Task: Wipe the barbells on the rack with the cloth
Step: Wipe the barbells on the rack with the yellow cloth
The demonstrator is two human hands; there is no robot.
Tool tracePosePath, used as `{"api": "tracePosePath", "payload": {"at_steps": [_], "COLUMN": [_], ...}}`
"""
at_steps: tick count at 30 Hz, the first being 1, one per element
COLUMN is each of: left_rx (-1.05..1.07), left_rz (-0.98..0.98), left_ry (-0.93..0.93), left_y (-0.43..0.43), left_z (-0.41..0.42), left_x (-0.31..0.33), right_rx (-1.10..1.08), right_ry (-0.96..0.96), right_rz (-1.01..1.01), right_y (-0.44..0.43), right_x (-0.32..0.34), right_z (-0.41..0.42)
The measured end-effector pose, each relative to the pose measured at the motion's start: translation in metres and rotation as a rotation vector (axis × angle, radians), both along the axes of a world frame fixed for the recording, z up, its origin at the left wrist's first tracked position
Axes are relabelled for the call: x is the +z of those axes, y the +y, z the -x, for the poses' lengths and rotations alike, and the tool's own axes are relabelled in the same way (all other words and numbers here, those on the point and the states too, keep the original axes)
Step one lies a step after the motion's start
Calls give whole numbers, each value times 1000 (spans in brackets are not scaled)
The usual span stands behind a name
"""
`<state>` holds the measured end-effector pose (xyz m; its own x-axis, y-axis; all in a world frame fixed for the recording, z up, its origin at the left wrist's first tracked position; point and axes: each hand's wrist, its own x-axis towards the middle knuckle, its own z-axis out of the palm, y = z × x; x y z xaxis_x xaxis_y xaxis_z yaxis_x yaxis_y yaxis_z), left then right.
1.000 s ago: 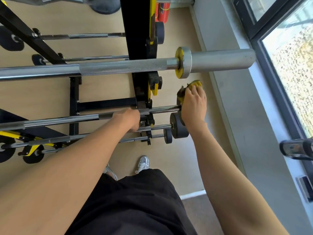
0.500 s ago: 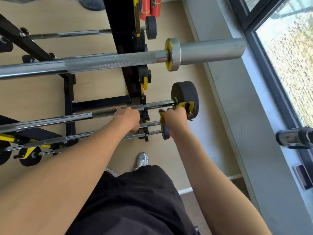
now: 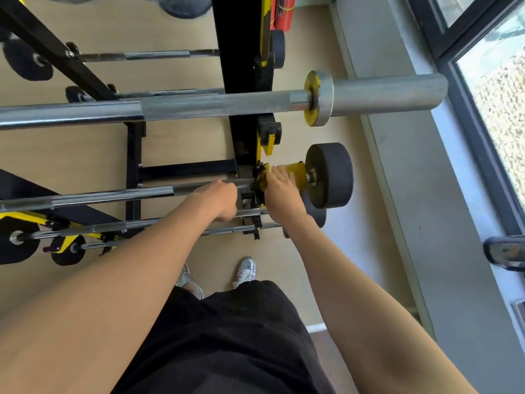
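A black rack (image 3: pixel 238 81) holds several barbells one below another. My left hand (image 3: pixel 218 199) grips the chrome shaft of a fixed-weight barbell (image 3: pixel 113 196) just left of the rack upright. My right hand (image 3: pixel 281 189) holds a yellow cloth (image 3: pixel 295 173) wrapped round the same bar, between the upright and its black end weight (image 3: pixel 331 174). Above them lies a thick silver Olympic bar (image 3: pixel 213 108) with a yellow-faced collar. Thinner barbells (image 3: pixel 142 223) rest on lower pegs under my hands.
A grey ledge (image 3: pixel 403 194) and a dark-framed window (image 3: pixel 483 109) run along the right. Red cylinders (image 3: pixel 284 12) stand behind the rack. A dark object (image 3: pixel 505 253) sits on the sill at right. My shoes (image 3: pixel 247 270) stand on the tan floor below the rack.
My right hand with the cloth left the black end weight and slid left along the bar towards the rack upright. My left hand kept its grip on the shaft.
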<state>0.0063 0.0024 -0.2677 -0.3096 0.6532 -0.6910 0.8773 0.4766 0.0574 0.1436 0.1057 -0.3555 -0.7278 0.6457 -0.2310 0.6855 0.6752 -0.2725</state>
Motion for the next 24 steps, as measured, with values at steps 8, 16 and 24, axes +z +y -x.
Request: {"api": "tracePosePath", "payload": {"at_steps": [8,16,24], "left_rx": [-5,120,267], "left_rz": [51,-40,-427], "left_ry": [-19,-171,-186], "left_y": [-13,-31,-85], "left_z": [11,28,68], "left_x": [-20,-18,-23], "right_rx": [-43,52,200], "right_ry": [-200,-164,18], "right_rz": [-310,-131,-77], "right_y": [23,6,-72], "right_x": [9,45,34], "right_z": [-29,6,73]}}
